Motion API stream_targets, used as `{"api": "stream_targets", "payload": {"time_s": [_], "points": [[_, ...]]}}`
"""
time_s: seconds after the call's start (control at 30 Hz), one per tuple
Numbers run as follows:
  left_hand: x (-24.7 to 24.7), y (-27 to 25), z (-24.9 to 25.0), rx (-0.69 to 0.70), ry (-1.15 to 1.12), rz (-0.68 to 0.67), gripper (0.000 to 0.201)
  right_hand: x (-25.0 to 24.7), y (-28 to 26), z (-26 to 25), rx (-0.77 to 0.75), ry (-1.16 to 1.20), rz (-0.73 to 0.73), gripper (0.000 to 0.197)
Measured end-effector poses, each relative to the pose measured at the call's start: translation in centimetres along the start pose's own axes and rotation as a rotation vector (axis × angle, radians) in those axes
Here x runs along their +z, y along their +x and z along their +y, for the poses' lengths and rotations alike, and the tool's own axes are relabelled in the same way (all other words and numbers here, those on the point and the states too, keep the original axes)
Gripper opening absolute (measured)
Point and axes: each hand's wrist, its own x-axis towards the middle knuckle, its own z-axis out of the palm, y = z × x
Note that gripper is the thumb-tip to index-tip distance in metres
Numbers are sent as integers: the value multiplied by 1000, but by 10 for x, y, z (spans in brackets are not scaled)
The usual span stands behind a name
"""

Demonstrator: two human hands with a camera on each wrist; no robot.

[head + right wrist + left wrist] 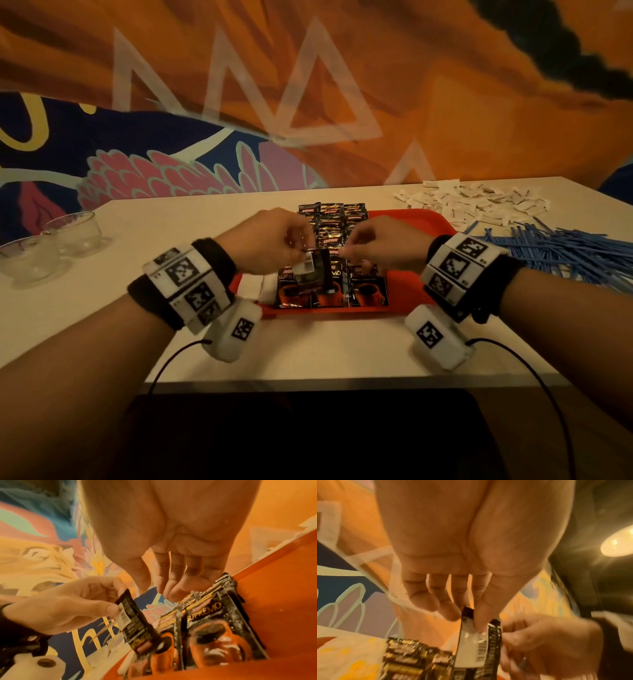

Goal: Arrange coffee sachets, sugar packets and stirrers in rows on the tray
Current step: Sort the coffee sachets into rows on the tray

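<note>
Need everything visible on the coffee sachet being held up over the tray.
The held sachet is a small, flat, glossy black foil packet. Its back faces the person, showing a white panel with a barcode and fine print; gold lettering shows near its lower end. It hangs roughly upright, slightly tilted, above the near rows of sachets on the red tray. The left hand pinches its upper edge between thumb and fingers. The right hand is at its other edge; whether it grips is unclear.
</note>
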Motion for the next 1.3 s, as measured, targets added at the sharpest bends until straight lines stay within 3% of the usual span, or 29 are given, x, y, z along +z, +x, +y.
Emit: {"api": "stream_targets", "payload": {"time_s": [0.1, 0.17, 0.23, 0.33, 0.37, 0.43, 0.53, 0.73, 1.0, 1.17, 1.3], "points": [[-24, -9, 5, 33, -105, 50, 11, -3, -2, -6, 97, 208, -45, 46], [-28, -12, 8, 96, -115, 135, 12, -4, -1, -10, 149, 372, -82, 52], [-22, -14, 12, 177, -92, 189, 15, -3, 0, -13, 181, 546, -92, 43], [-5, -15, 14, 258, -51, 223, 15, 0, 2, -17, 167, 702, -81, 12], [0, -15, 12, 266, -43, 227, 15, 1, 3, -19, 169, 748, -51, 11], [7, -14, 9, 269, -35, 211, 13, 2, 5, -19, 184, 785, 15, 27], [12, -14, 3, 240, -12, 159, 16, 1, 7, -18, 211, 665, 50, 33], [12, -11, -23, 132, 12, 173, 14, 10, 6, -10, 261, 386, 8, 14], [20, -10, -38, 63, 91, -3, 14, 20, 10, -8, 275, 206, -59, 19], [22, -11, -46, 64, 140, -76, 13, 9, 6, -3, 207, -113, -15, 22], [22, -14, -49, 29, 171, -180, 29, -9, -2, 6, 195, -381, 41, 28]]}}
